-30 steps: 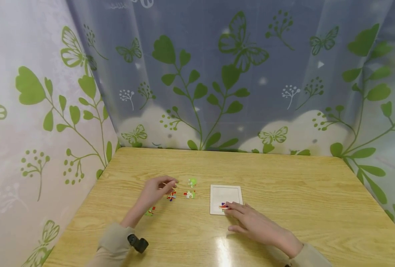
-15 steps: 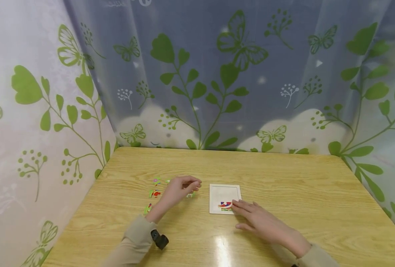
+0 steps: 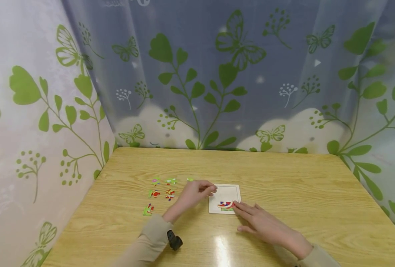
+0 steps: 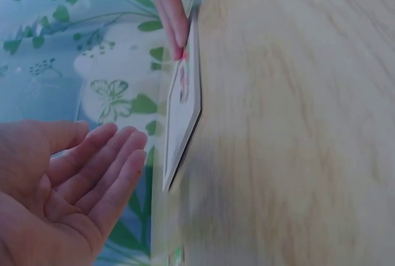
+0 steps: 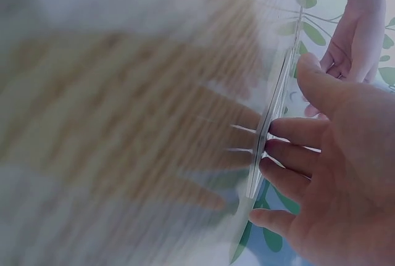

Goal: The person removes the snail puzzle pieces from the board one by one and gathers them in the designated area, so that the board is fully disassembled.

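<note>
My left hand (image 3: 195, 193) hovers at the left edge of a white square puzzle tray (image 3: 224, 192), fingers loosely bent. In the left wrist view this hand (image 4: 80, 186) shows no piece between thumb and fingers. My right hand (image 3: 262, 224) lies at the tray's lower right corner, its straight fingertips touching the coloured puzzle pieces (image 3: 226, 206) along the near side of the tray. These show red, blue and green with a pale curved band. In the right wrist view the fingers (image 5: 296, 155) of that hand reach the tray's edge.
Loose jigsaw pieces lie left of the tray: a red and green one (image 3: 154, 194), a red and blue one (image 3: 169, 194), a green one (image 3: 171, 181) and several others. The left hand partly covers one green piece (image 3: 190, 180). Patterned curtains stand behind the wooden table (image 3: 284, 178).
My left hand has moved right from above the loose pieces to the tray, uncovering pieces at the left. The right hand has shifted slightly right, showing more of the pieces in the tray.
</note>
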Motion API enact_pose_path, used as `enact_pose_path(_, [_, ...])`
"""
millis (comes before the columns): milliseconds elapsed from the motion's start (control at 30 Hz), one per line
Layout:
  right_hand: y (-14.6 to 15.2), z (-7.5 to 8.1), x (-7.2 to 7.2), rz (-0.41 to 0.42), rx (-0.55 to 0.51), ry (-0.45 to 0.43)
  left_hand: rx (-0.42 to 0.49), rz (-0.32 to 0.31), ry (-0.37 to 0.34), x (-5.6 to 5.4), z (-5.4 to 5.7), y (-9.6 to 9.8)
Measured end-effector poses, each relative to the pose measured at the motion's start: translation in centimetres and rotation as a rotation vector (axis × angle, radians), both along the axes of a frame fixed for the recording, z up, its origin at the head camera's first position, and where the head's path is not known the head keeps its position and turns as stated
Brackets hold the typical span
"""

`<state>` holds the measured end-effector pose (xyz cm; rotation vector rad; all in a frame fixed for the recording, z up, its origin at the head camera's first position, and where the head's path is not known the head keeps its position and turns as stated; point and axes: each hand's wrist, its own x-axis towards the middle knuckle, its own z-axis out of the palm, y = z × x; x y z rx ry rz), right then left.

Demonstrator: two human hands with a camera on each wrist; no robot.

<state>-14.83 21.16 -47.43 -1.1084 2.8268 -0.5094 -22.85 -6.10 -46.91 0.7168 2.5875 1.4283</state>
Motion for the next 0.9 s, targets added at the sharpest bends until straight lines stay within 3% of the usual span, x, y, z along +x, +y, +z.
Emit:
enact_pose_path(333, [-0.2,0.0,0.0,0.001,0.018,0.007,-0.127,-0.018,0.05,0.2,-0.7,1.4])
enact_pose_path(900, [-0.4,-0.2,0.0,0.011,0.037,0.051,-0.182,-0.039,0.001,0.4,-0.7,2.3])
